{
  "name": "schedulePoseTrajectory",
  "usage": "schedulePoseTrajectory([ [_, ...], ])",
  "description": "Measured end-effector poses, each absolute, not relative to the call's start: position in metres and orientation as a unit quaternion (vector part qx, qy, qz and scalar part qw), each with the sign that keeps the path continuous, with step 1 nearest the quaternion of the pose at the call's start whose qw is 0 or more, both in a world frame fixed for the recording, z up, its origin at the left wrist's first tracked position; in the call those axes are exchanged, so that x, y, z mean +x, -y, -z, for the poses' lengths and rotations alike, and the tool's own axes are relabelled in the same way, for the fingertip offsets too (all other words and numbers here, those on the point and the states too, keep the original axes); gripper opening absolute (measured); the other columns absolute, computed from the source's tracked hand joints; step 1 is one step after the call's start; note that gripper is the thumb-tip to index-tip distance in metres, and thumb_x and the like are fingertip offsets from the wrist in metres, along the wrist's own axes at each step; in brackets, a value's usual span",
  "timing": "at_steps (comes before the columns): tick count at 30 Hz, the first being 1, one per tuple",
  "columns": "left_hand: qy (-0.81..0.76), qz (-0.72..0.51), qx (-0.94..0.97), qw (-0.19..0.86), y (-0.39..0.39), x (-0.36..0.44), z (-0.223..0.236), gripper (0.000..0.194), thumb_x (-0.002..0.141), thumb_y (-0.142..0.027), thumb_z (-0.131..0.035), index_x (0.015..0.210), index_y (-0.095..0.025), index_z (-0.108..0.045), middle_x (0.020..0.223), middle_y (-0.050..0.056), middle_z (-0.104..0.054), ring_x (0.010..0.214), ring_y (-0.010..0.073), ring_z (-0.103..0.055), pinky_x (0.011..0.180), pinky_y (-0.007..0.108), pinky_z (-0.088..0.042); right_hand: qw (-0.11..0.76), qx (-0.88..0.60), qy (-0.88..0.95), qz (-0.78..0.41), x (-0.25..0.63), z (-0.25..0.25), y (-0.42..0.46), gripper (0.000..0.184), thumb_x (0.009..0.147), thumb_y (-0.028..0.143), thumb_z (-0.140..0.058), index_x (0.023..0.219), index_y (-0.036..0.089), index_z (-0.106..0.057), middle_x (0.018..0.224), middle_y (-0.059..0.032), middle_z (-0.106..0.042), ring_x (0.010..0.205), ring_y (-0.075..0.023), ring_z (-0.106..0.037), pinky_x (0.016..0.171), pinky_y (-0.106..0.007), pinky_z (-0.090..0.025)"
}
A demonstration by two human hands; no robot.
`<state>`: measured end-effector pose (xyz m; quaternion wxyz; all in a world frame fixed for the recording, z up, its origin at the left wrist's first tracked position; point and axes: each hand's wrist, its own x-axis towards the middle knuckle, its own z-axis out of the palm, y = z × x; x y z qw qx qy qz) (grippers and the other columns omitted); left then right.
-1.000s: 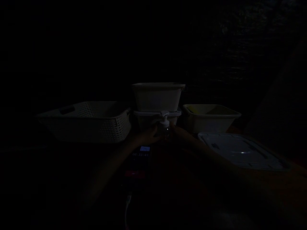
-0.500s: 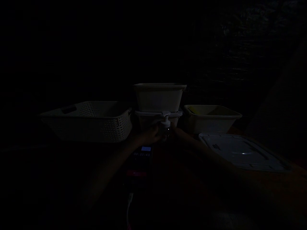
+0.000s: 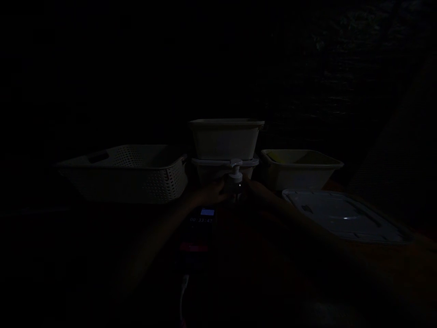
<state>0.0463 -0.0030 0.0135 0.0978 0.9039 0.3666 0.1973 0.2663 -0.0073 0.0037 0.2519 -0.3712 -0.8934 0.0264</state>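
Standing upright, its long axis vertical, a white-topped pump bottle (image 3: 235,176) is between the person's hands, before stacked tubs (image 3: 225,141). The left hand (image 3: 211,193) borders its left side, the right hand (image 3: 258,190) its right, neither clearly nearer; darkness hides whether either's fingers grip it.

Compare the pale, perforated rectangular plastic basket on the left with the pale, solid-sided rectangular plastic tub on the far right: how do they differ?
Walls: the basket has many small holes, while the tub's visible walls look solid.
Width: the basket spans more of the picture than the tub.
Inside: the tub shows a yellow patch; the basket shows none.
Both are pale, upright and open-topped.
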Motion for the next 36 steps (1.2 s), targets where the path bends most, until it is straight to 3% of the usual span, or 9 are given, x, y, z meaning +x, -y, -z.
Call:
schedulePoseTrajectory([
  [8,-0.382,-0.19,0.889,0.166,0.006,0.043,-0.018,0.055,0.084,-0.047,-0.049,0.129,-0.016,-0.041,0.128,0.012,-0.053,0.113,0.026,-0.054,0.093,0.039,-0.044,0.251,-0.368,0.893,-0.07,0.264,-0.006,0.011,0.073,0.072,0.029,-0.06,0.133,0.007,-0.025,0.113,-0.0236,-0.06,0.092,-0.0265,-0.063,0.072,-0.036,-0.05],
  [14,-0.37,-0.175,0.896,0.171,0.003,0.041,-0.016,0.052,0.085,-0.043,-0.048,0.127,-0.015,-0.044,0.124,0.013,-0.057,0.11,0.0261,-0.056,0.09,0.038,-0.046,0.248,-0.373,0.89,-0.09,0.264,-0.011,0.013,0.079,0.071,0.034,-0.064,0.135,0.012,-0.024,0.116,-0.0202,-0.059,0.094,-0.0262,-0.062,0.075,-0.037,-0.05],
  [18,-0.359,-0.182,0.895,0.193,0.0,0.04,-0.015,0.053,0.084,-0.042,-0.051,0.128,-0.014,-0.043,0.129,0.014,-0.053,0.114,0.0271,-0.053,0.093,0.039,-0.044,0.279,-0.354,0.884,-0.123,0.263,-0.012,0.017,0.071,0.068,0.035,-0.068,0.127,0.014,-0.035,0.113,-0.0179,-0.061,0.092,-0.0253,-0.063,0.072,-0.034,-0.049],
  [27,-0.33,-0.223,0.882,0.252,0.0,0.041,-0.018,0.058,0.08,-0.037,-0.059,0.13,-0.014,-0.042,0.129,0.014,-0.052,0.116,0.0275,-0.052,0.097,0.041,-0.04,0.323,-0.291,0.874,-0.22,0.259,-0.01,0.023,0.07,0.068,0.032,-0.067,0.126,0.014,-0.033,0.113,-0.0152,-0.058,0.096,-0.0235,-0.061,0.076,-0.034,-0.051],
  [32,-0.349,-0.213,0.882,0.233,0.0,0.04,-0.018,0.06,0.08,-0.041,-0.059,0.131,-0.016,-0.041,0.131,0.013,-0.051,0.119,0.0281,-0.049,0.098,0.042,-0.039,0.338,-0.303,0.861,-0.227,0.257,-0.012,0.026,0.068,0.069,0.034,-0.068,0.124,0.013,-0.035,0.111,-0.0151,-0.059,0.093,-0.0231,-0.061,0.074,-0.034,-0.051],
  [36,-0.354,-0.192,0.888,0.223,0.006,0.039,-0.024,0.07,0.079,-0.048,-0.058,0.137,-0.017,-0.032,0.141,0.013,-0.039,0.129,0.0286,-0.039,0.104,0.043,-0.033,0.332,-0.31,0.861,-0.228,0.256,-0.01,0.025,0.073,0.069,0.034,-0.068,0.13,0.016,-0.032,0.114,-0.0137,-0.059,0.096,-0.0222,-0.06,0.078,-0.034,-0.05],
])
